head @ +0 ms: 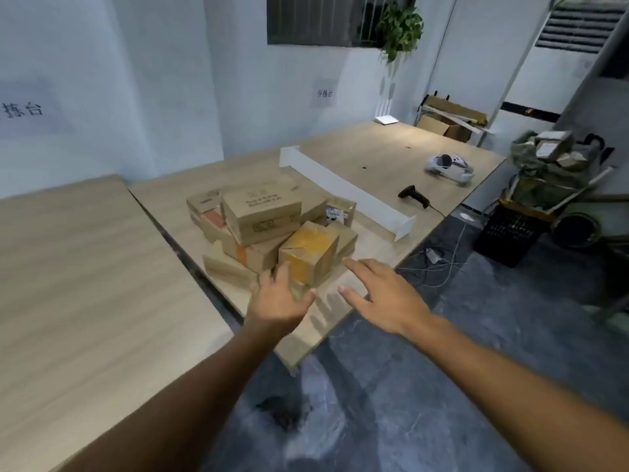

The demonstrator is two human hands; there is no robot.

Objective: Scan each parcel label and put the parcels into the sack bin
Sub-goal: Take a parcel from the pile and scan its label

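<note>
1. Here, nearest the camera, the left hand [279,298] reaches to the front parcel [311,253]; its fingers are straight and loosely spread, their tips at the box's near-left face, thumb out below the near corner. Whether they actually touch the cardboard I cannot tell
2. The right hand [381,294] hovers palm-down just right of the same parcel, fingers straight and spread wide, holding nothing
3. That parcel, a small carton sealed with yellowish tape, sits tilted at the front of a pile of cartons [262,216] near the worktop [374,155] edge
4. The top carton carries dark print, too blurred to read; a white label [335,214] on a carton at the pile's back right is also unreadable
5. Beyond a white divider [343,192] a black scanner [413,196] lies on the worktop, a white headset [449,168] farther on
6. The sack bin [544,168] stands off the far right end, cartons inside
7. A wall sheet [325,93] reads 分拣台
</note>
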